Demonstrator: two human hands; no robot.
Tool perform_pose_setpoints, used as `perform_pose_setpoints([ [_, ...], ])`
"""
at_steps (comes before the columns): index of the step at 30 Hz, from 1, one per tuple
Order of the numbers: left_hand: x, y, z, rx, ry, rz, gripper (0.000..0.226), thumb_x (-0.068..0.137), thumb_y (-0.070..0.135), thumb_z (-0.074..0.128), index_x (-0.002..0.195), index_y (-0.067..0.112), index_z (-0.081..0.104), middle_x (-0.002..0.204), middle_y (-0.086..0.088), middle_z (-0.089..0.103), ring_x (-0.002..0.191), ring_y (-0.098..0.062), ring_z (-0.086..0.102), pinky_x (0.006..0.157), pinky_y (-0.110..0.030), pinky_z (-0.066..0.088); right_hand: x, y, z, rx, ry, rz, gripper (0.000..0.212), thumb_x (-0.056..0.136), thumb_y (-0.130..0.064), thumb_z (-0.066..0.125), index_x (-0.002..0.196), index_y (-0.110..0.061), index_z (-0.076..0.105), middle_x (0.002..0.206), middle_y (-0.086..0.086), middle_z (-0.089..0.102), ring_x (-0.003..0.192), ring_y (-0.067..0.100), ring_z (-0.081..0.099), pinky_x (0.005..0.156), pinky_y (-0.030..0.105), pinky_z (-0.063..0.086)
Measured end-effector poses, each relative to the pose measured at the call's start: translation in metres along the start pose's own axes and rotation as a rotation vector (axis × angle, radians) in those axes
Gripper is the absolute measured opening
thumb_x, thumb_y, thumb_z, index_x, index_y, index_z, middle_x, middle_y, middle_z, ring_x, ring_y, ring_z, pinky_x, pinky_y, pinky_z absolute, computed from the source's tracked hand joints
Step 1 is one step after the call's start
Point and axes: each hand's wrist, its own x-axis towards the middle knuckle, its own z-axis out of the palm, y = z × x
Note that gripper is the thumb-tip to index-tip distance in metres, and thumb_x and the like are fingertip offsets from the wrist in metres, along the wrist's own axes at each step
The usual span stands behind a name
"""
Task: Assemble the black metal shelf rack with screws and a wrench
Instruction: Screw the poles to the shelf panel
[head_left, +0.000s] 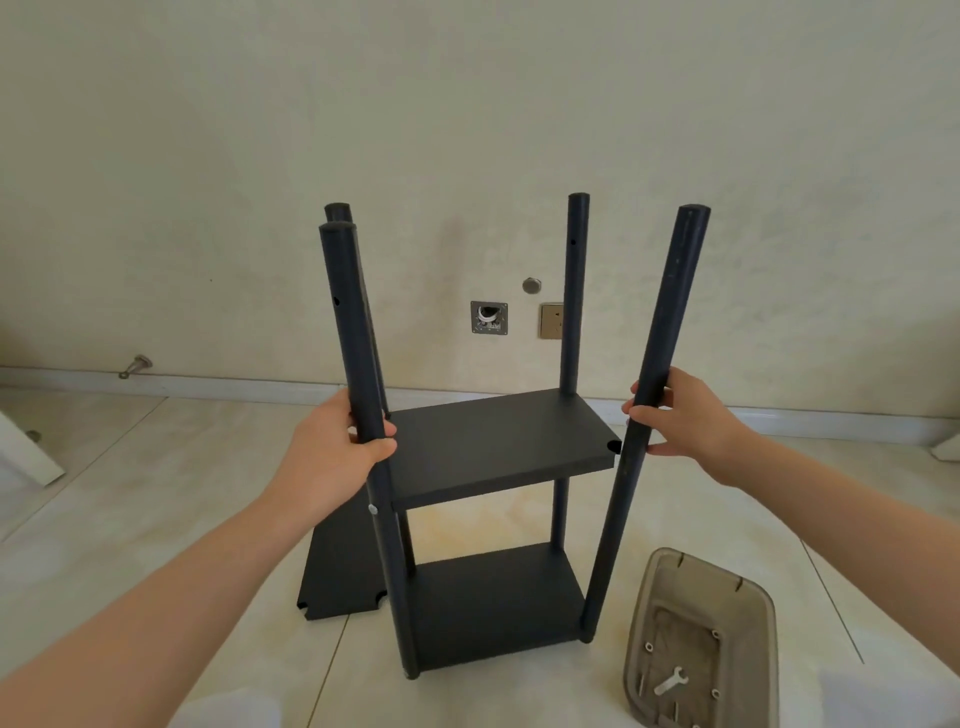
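In the head view, the black shelf rack (493, 519) stands upright on the tiled floor (156, 493), near the wall and straight in front of the person. Four round posts rise from it, and two shelves are in place: a bottom shelf (493, 603) and a middle shelf (498, 441).

The left hand (337, 452) is wrapped round the front-left post (358, 338) just above the middle shelf. A pale screw head (372, 509) shows on that post just below the hand. The right hand (685, 415) holds the front-right post (670, 312) at about the same height, with its fingers curled round the tube. That post leans outward at the top. The notched corner (614, 446) of the middle shelf sits just beside it, and I judge that joint is not yet fastened.

A spare shelf panel (337, 571) lies flat on the floor behind and to the left of the rack. To the right, a grey tray (753, 623) holds a small wrench (671, 680) and what look like a few screws.

The steel tubes are likely stiff and smooth, so a full wrap grip near a shelf joint suits them better than a hold at the tips. Half built, the frame probably racks and sways, so both front posts need steadying while the loose corner is lined up.
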Motion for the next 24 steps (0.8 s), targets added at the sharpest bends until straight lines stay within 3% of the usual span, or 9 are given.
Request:
perform_pose_setpoints([
  [7,0.027,-0.002,0.021,0.067,-0.033,0.059,0.033,0.088,0.017,0.075,0.111,0.027,0.054,0.092,0.021,0.063,0.081,0.004,0.060,0.068,-0.012,0.043,-0.013,0.009,-0.023,-0.087,0.016,-0.032,0.029,0.092,-0.006,0.065,0.117,-0.011,0.051,0.114,0.012,0.063,0.104,0.030,0.063,0.081,0.046,0.060],
  [11,0.033,-0.005,0.025,0.154,-0.030,0.045,0.036,0.087,0.019,0.077,0.113,0.023,0.053,0.099,0.011,0.061,0.086,-0.008,0.059,0.090,-0.036,0.051,-0.018,0.014,-0.026,-0.136,-0.022,-0.065,0.028,0.093,-0.008,0.065,0.117,-0.012,0.052,0.113,0.009,0.064,0.104,0.027,0.064,0.078,0.040,0.061],
  [16,0.030,-0.009,0.020,0.135,-0.020,0.001,0.034,0.087,0.016,0.077,0.113,0.019,0.056,0.096,0.010,0.063,0.087,-0.012,0.061,0.093,-0.039,0.051,-0.023,0.019,-0.024,-0.171,-0.062,-0.105,0.024,0.093,-0.011,0.064,0.115,-0.014,0.054,0.108,0.003,0.066,0.100,0.019,0.064,0.066,0.025,0.057],
  [24,0.019,-0.013,0.015,0.242,0.046,-0.054,0.041,0.088,0.015,0.075,0.124,0.005,0.058,0.121,-0.012,0.068,0.113,-0.032,0.066,0.099,-0.044,0.050,-0.044,0.033,-0.015,-0.268,-0.172,-0.187,0.018,0.093,-0.018,0.065,0.109,-0.023,0.058,0.096,-0.013,0.062,0.088,0.009,0.065,0.058,0.014,0.053],
])
